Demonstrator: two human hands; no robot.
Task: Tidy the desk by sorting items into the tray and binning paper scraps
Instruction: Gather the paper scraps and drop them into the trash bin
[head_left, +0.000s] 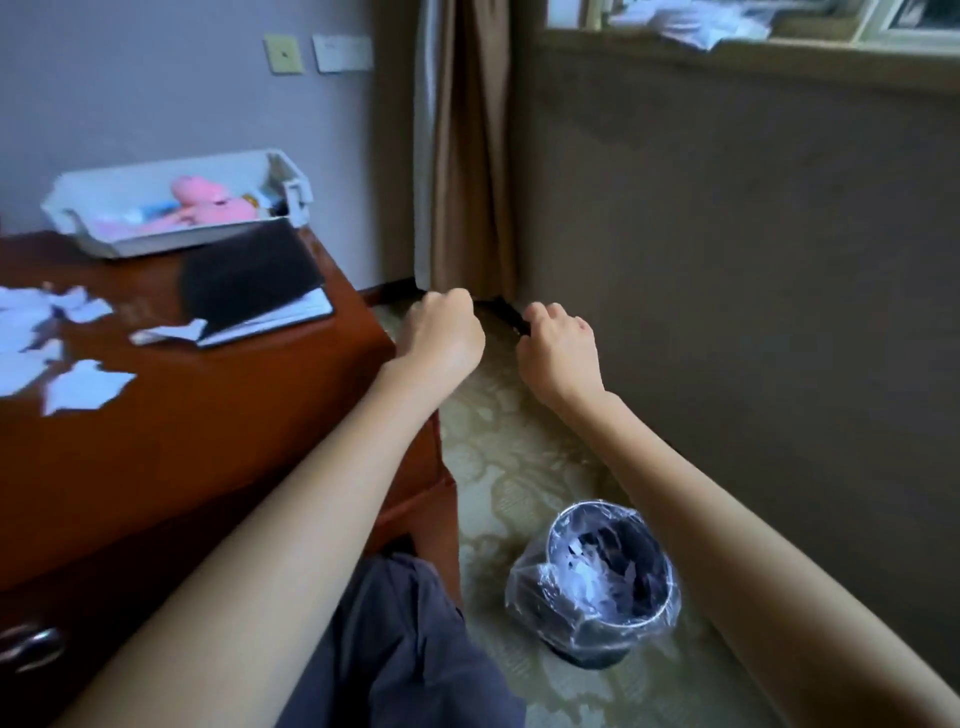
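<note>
White paper scraps (83, 387) are strewn on the tabletop (208, 441), before the white tray (156, 244) at its back edge. The lined bin (550, 597) is set on the floor right of the tabletop. The left hand (441, 338) and right hand (558, 348) are held curled past the tabletop's corner; whether anything is grasped cannot be told.

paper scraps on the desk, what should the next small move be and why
Probably move the left hand to the nearest paper scraps and gather them: several lie loose on the desk beside the black notebook, and the lined bin on the floor holds scraps. Left and right hand hover curled past the desk edge; whether they grip anything is unclear.
</note>
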